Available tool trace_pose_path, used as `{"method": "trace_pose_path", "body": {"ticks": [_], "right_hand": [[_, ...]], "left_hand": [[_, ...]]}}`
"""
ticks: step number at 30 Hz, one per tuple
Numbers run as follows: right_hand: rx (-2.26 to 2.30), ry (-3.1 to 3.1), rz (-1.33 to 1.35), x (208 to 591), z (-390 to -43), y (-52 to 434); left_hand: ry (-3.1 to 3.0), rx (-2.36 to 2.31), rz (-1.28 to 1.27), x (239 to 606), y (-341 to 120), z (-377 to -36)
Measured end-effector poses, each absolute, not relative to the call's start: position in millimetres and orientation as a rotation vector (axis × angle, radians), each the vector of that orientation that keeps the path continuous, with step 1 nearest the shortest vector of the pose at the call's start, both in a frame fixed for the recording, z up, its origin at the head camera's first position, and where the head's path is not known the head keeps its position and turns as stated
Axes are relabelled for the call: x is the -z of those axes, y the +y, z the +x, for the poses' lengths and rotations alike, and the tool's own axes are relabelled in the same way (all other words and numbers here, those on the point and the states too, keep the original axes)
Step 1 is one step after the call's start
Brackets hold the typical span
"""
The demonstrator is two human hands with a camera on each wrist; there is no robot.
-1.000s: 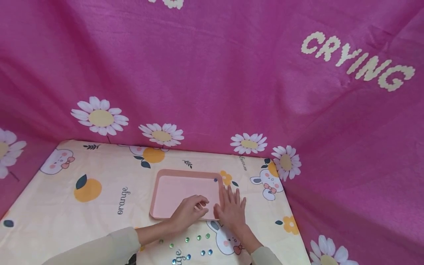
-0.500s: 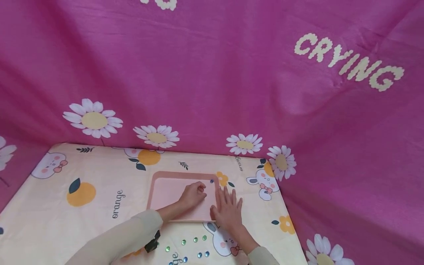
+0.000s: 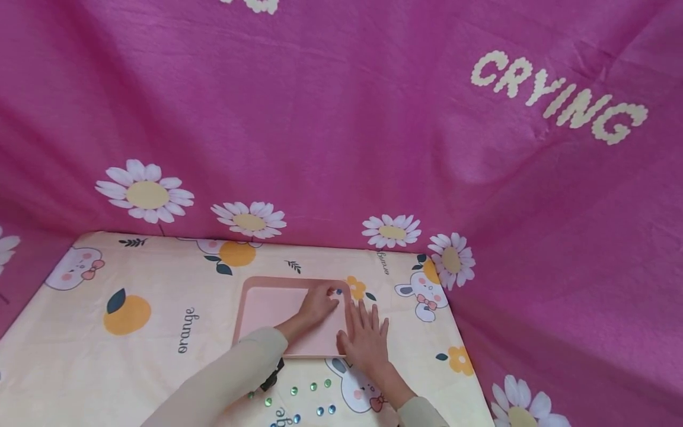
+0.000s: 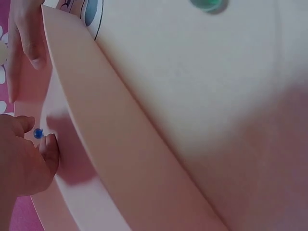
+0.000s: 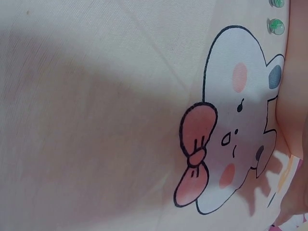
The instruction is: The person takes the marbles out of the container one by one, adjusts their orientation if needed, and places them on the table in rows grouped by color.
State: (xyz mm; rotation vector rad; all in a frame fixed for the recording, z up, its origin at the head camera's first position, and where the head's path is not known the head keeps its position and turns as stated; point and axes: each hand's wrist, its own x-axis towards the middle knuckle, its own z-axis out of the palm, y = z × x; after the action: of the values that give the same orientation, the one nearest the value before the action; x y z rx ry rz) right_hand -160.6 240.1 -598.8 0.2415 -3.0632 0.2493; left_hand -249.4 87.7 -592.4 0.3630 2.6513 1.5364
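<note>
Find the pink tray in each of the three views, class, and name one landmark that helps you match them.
Head: pink tray at lower centre on the tablecloth.
Left wrist: its rim runs diagonally from upper left to bottom.
Right wrist: only a pink strip at the right edge, seemingly its rim.
Landmark: the green beads.

Legible text, head view: the word "CRYING" [image 3: 559, 96] in cream block capitals, printed on the pink backdrop cloth [image 3: 331, 118], upper right, running slantwise downward. The word "orange" [image 3: 187, 330] in dark script on the cream bench cloth [image 3: 80, 332], left of the pink tray [image 3: 241, 314], reading sideways. A second "orange" [image 3: 382, 263], near the far edge, is small and inverted. At the near edge, a partial word ending "ge" [image 3: 286, 416]. No numbers or brand marks can be read.
</note>
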Motion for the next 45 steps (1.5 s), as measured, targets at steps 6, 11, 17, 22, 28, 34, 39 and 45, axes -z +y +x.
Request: {"method": "trace_pose_path", "body": {"ticks": [6, 11, 17, 22, 28, 34, 39, 45], "right_hand": [[-0.295, -3.064, 0.242, 597, -162, 237], [-0.288, -3.088, 0.230, 596, -163, 236], [-0.271, -3.082, 0.238, 595, -163, 234], [-0.267, -3.079, 0.234, 595, -163, 233], [-0.287, -3.087, 0.242, 593, -162, 231], [-0.280, -3.099, 0.232, 591, -161, 232], [-0.310, -3.113, 0.226, 590, -159, 235], [-0.295, -3.095, 0.225, 592, -159, 236]], "left_hand": [[2.687, -1.481, 0.386, 591, 94, -254], [2.710, -1.461, 0.409, 588, 100, -254], [2.772, -1.375, 0.371, 587, 104, -254], [2.807, -1.313, 0.355, 588, 106, -256], [2.819, -1.303, 0.390, 589, 104, -254], [2.809, -1.353, 0.444, 591, 93, -250], [2.820, -1.341, 0.438, 589, 80, -246], [2.790, -1.490, 0.476, 582, 60, -234]]}}
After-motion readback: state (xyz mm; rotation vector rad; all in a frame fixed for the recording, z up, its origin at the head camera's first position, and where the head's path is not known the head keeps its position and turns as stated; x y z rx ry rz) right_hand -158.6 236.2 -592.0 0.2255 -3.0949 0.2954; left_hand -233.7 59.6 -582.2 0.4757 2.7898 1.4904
